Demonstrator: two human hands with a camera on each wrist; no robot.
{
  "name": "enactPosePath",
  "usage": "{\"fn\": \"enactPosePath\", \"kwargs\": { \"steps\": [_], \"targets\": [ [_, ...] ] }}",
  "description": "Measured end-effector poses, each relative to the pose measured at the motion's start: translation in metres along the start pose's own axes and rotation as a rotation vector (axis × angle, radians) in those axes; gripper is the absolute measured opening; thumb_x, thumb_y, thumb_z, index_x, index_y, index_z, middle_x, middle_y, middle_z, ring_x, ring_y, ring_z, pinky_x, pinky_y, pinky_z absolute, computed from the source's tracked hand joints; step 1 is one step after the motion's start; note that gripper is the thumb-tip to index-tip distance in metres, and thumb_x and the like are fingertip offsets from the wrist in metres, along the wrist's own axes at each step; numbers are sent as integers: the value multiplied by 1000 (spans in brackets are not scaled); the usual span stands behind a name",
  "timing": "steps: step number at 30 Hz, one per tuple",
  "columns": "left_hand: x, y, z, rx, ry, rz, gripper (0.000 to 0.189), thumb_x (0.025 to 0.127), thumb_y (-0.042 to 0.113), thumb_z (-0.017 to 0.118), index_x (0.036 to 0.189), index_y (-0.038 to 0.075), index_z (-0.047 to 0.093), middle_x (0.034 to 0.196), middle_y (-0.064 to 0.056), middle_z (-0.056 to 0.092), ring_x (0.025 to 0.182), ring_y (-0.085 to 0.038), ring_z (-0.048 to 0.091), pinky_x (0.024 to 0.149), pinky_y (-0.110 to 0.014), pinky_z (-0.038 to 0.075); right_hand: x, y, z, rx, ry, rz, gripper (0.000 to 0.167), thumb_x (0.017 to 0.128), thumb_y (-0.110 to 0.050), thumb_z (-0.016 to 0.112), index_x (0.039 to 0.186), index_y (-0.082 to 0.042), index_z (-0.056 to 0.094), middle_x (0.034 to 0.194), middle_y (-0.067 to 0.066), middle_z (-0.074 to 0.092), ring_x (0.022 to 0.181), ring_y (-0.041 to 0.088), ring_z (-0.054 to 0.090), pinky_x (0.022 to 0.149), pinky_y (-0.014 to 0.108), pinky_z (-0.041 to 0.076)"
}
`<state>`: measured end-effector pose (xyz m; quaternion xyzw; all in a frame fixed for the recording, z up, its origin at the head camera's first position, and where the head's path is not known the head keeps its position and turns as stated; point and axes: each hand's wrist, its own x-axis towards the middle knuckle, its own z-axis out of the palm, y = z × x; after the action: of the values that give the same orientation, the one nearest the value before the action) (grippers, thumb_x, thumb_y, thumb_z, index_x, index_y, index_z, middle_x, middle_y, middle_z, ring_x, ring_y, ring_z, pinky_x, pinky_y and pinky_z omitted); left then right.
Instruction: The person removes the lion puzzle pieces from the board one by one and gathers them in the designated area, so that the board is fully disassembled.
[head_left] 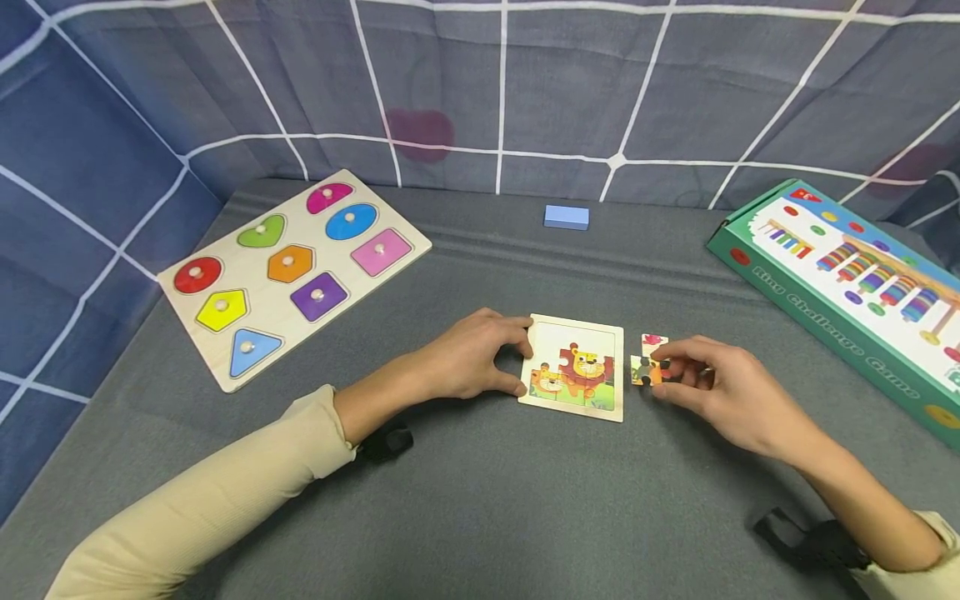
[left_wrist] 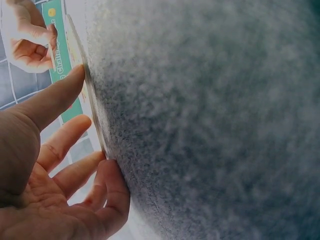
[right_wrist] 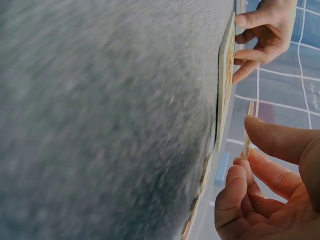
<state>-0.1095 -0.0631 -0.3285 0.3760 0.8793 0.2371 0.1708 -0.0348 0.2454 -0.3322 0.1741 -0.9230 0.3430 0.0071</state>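
A small wooden jigsaw board [head_left: 570, 410] with a lion picture lies on the table, pieces filling its lower part and the upper left bare. My left hand [head_left: 480, 354] holds its left edge, thumb at the near corner and index finger at the far one. To the right of the board, my right hand [head_left: 720, 392] pinches a jigsaw piece [right_wrist: 248, 132] between thumb and fingers, raised off the table. Loose jigsaw pieces [right_wrist: 199, 197] lie on the cloth below that hand; one white piece with pink [head_left: 654, 341] shows past the fingertips.
A wooden shape board [head_left: 296, 262] with colored knobbed shapes lies at the left. At the back sits a blue block [head_left: 566, 217]. A green Ring Challenge Game box [head_left: 832, 329] stands at the right. A checked curtain [head_left: 465, 92] hangs behind the grey table.
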Motion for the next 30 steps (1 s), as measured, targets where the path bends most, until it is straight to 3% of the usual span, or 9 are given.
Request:
{"fn": "enactPosePath", "kwargs": {
  "steps": [19,30],
  "targets": [
    [-1,1,-1,-2,-1,-11,35,79,25,85,108,11,71,147,-10,48,127,-31,47,105,-41,38,-7,16,-1,-128,-40,30,24,79,-12,83,99,-12,70,76,-10,53,63,3,46,56,22,35],
    [-1,1,0,-2,-6,-17,35,80,26,85,108,11,71,148,-10,47,129,-31,46,106,-42,37,-7,15,-2,-140,-41,30,26,78,-12,84,100,-11,71,78,-8,53,66,4,47,58,23,37]
  ]
}}
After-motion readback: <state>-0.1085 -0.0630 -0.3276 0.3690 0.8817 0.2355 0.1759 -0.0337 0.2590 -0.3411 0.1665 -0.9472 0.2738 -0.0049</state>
